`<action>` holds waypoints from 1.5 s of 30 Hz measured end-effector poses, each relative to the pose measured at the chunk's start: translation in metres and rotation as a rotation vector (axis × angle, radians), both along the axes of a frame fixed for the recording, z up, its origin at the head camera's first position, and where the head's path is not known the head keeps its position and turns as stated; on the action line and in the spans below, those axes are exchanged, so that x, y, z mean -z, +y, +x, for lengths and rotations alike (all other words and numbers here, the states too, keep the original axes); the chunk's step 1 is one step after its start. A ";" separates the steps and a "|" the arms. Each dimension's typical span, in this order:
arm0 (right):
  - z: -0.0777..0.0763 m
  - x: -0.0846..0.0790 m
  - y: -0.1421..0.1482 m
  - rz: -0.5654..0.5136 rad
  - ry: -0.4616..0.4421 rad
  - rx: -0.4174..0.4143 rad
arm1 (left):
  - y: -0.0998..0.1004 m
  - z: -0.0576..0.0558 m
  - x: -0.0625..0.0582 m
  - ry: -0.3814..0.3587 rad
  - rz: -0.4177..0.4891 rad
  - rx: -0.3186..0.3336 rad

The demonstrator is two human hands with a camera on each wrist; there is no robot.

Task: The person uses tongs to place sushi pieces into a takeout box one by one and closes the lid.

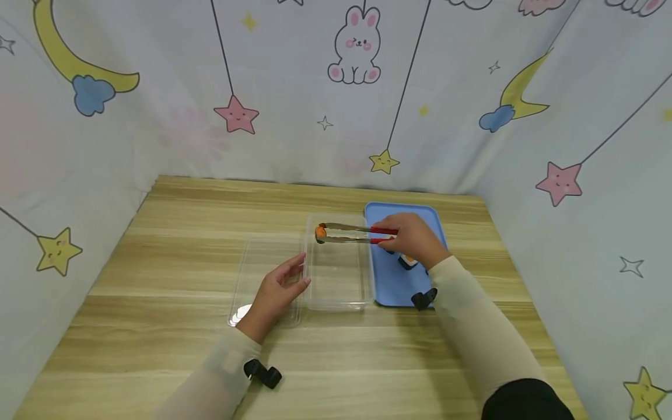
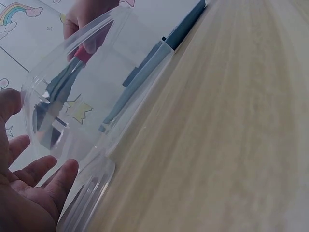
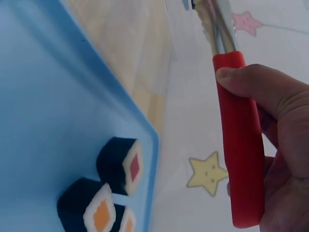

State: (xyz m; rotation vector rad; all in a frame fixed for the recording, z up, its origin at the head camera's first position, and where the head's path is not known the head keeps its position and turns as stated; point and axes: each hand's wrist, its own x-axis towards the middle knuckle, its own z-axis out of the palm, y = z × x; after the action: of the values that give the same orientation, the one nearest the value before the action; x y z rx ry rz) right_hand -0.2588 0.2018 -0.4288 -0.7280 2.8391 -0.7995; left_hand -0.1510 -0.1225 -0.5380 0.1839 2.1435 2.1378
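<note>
My right hand (image 1: pixel 412 236) holds red-handled metal tongs (image 3: pixel 239 145), the thumb on one handle. Between the tong tips is a small orange piece with a dark edge (image 1: pixel 321 234), above the far left part of a clear plastic container (image 1: pixel 338 274). Beside the container's left wall is my left hand (image 1: pixel 278 291), fingers loosely spread and fingertips right at its side. On the blue tray (image 1: pixel 396 286) to the right lie several sushi pieces; one has a pink centre (image 3: pixel 120 164) and another an orange centre (image 3: pixel 89 205). My right forearm partly covers the tray.
A clear flat lid (image 1: pixel 252 262) lies on the wooden table (image 1: pixel 173 251) left of the container, partly under my left hand. The container's right side meets the tray's left edge. A patterned cloth (image 1: pixel 294 151) hangs behind the table and along both sides.
</note>
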 end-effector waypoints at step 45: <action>-0.001 -0.021 0.017 0.105 0.002 0.093 | -0.001 0.000 0.000 0.008 -0.028 0.005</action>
State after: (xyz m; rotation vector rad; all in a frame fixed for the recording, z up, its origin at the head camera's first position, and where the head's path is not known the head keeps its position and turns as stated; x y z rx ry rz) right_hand -0.2595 0.2185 -0.4073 -0.5867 2.9090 -0.6559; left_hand -0.1509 -0.1231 -0.5384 0.1954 2.1737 2.1063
